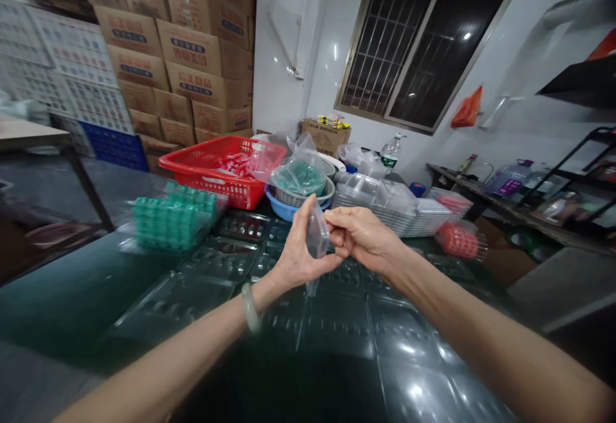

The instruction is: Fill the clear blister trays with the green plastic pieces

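Both of our hands meet above the middle of the counter (72,294), pinched on one small clear plastic bag (317,233). Our left hand (301,250) has its grip closed on the bag from the left, thumb pointing up along its edge, with a pale bangle (251,307) on the wrist. Our right hand (359,233) closes its fingertips on the bag's right edge. The bag hangs upright between them, clear of the counter.

Under our hands the dark counter is covered with clear moulded plastic trays (221,259) lying flat. To the left sits a bag of green parts (168,221). Behind it stands a red basket (212,169) holding small red pieces, and just beside that a blue bowl (283,208) carries a pale strainer with a bag of green pieces (301,176) in it. To the right lies a stack of clear trays (399,214), then a bag of red parts (457,240). A water bottle (391,151) stands near the window (423,38), and cardboard boxes (187,51) are stacked against the far wall.
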Available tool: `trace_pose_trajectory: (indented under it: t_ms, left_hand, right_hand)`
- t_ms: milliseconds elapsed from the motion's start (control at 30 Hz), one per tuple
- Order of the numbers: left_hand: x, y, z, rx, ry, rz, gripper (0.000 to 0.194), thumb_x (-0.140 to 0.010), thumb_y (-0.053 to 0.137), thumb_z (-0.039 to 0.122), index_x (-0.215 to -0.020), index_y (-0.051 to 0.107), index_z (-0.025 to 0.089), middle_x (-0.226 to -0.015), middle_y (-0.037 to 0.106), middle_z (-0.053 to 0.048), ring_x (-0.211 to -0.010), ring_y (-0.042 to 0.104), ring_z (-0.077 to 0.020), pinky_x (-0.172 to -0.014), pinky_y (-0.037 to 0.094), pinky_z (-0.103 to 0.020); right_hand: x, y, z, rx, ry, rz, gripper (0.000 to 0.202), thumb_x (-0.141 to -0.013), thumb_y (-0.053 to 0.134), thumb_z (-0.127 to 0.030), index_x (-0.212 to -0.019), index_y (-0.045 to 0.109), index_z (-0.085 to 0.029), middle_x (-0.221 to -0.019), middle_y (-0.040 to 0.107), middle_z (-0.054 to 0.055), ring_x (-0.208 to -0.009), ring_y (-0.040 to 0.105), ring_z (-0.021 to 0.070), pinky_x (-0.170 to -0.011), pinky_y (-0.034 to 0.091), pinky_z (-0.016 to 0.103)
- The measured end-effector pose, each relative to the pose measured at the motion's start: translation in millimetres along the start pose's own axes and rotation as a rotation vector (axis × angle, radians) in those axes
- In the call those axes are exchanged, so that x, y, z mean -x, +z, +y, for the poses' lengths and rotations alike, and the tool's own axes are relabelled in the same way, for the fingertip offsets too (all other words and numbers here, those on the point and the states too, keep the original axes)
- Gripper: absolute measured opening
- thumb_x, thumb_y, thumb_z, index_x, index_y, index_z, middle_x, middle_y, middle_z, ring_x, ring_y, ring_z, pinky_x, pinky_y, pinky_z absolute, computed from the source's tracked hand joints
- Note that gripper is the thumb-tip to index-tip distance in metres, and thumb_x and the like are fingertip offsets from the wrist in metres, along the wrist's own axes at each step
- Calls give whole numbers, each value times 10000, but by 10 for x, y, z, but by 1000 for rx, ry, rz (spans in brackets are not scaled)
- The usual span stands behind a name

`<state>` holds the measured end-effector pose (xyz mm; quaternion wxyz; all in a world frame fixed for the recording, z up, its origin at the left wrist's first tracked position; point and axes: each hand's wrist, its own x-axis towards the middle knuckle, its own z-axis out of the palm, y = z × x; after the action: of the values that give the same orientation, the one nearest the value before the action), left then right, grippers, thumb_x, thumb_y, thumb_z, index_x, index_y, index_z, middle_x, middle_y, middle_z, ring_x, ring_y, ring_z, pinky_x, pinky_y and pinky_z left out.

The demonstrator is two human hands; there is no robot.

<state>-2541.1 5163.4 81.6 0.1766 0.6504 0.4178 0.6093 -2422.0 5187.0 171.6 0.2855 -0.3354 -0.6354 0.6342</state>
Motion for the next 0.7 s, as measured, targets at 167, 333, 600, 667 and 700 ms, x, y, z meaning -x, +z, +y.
trace_pose_trajectory:
  t_ms: [167, 333, 600, 667, 700]
  left_hand:
    - [472, -71, 66, 819, -389, 10, 707, -720, 589, 437, -1331, 284, 253, -977, 580, -66, -816, 581, -203, -731, 446, -352]
    - [814, -28, 279, 1105, -624, 21, 723, -709, 561, 515, -1329, 276, 275, -1039, 549, -91, -667, 599, -194, -494, 476, -298]
    - [980, 47, 529, 1181, -751, -24, 646, -770, 473, 515, -1334, 274, 271, -973, 586, -83, -489, 598, -154, -404, 483, -285]
    - [987, 62, 551, 1202, -756, -28, 650, -771, 459, 531, -1334, 277, 262, -940, 598, -79, -481, 601, -158, -394, 481, -280]
    - [988, 69, 558, 1207, -753, -42, 657, -768, 451, 542, -1336, 272, 263, -930, 602, -78, -465, 598, -161, -379, 476, -281]
  right_hand:
    - [372, 109, 274, 211, -121, -17, 265, -726, 578, -399, -682, 564, -138, -510, 516, -25, -341, 376, 30, -301, 265, 147]
    - [662, 343, 735, 308, 25, -127, 258, -683, 633, -386, -627, 569, -143, -497, 521, -29, -328, 407, 38, -297, 278, 150]
    - [806, 452, 958, 113, 44, -163, 283, -664, 656, -400, -642, 573, -130, -508, 547, -25, -309, 398, 34, -292, 284, 156]
    - [827, 435, 962, 74, 35, -178, 273, -672, 651, -389, -645, 583, -125, -502, 548, -25, -304, 396, 33, -291, 280, 157]
    - [837, 428, 965, 57, 32, -182, 264, -677, 648, -380, -649, 587, -124, -501, 551, -24, -303, 398, 33, -292, 280, 157]
